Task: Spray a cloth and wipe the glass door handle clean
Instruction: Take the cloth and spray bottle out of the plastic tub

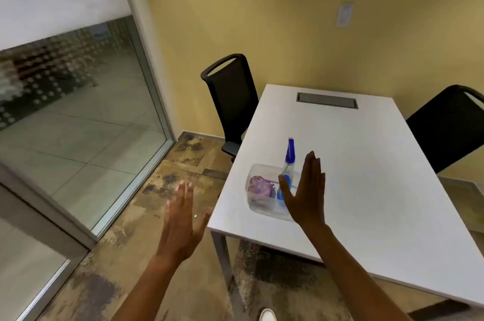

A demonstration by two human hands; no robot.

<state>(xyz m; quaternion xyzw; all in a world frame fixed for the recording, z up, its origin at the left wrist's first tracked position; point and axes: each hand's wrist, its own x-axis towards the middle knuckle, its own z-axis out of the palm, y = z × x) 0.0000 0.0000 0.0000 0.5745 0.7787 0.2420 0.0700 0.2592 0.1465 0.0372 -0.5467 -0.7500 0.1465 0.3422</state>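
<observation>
A: Where do the task's things lie?
B: Crumpled purple cloth (259, 186) in a clear plastic tub (252, 172) near the white table's (366, 163) front-left corner; blue-capped spray bottle (287, 163) upright in the same tub, just right of the cloth

A: Hands?
B: Both empty. Right hand (307, 189) raised edge-on before the tub, fingers straight and pressed together, thumb apart. Left hand (183, 218) over the floor, fingers loosely spread

A: Step in hand?
B: Apparently the outset, nothing grasped. Next: take cloth and bottle. No door handle visible on the glass partition (78, 111)
</observation>
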